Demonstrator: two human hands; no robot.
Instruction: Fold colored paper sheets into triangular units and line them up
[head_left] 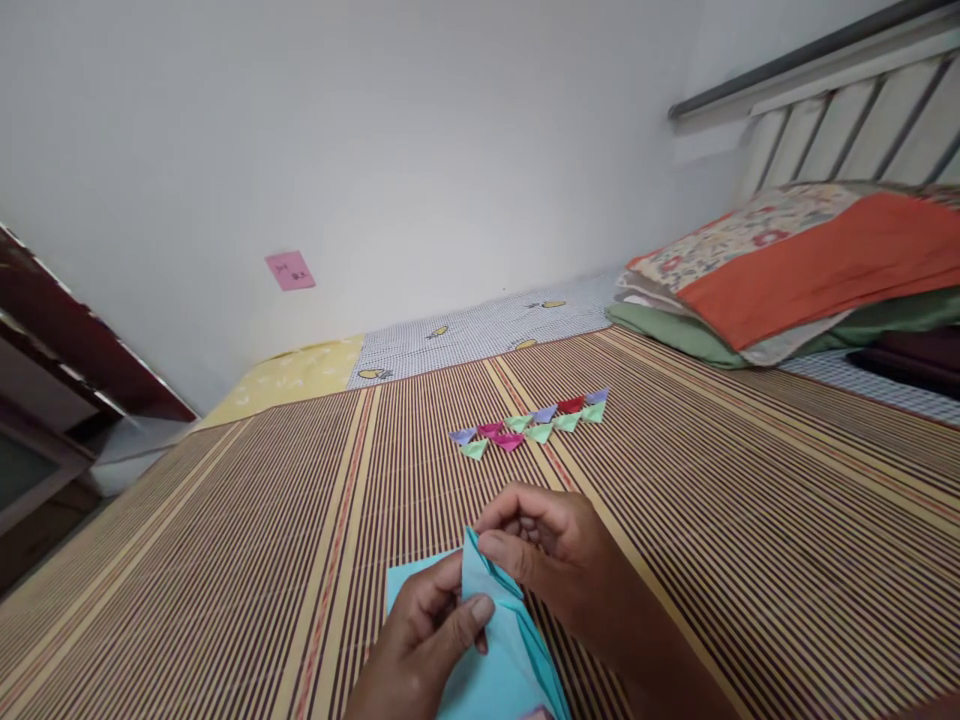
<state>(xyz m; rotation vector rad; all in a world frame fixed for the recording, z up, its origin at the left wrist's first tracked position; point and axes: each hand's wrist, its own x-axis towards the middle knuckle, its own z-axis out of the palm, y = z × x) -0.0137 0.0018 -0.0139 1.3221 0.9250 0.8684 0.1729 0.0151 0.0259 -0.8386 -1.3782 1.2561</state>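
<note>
Between my two hands, low in the head view, is a piece of light-blue folded paper [517, 650] with several creased layers and a pointed top. My left hand [431, 635] pinches its left side, thumb lying on the front. At the upper right edge, near the tip, my right hand [551, 545] is closed with thumb and forefinger on the paper. A flat blue sheet [403, 580] shows partly behind my left hand. Beyond my hands lie two rows of small folded paper triangles [539, 432] in green, purple, pink and red.
A striped mat [225, 560] covers the bed. Folded bedding [810, 270] is stacked at the right, below a white slatted headboard [855, 120]. A pink note [290, 270] is stuck on the white wall [420, 150] behind. Checked cloth [465, 330] shows along the mat's far edge.
</note>
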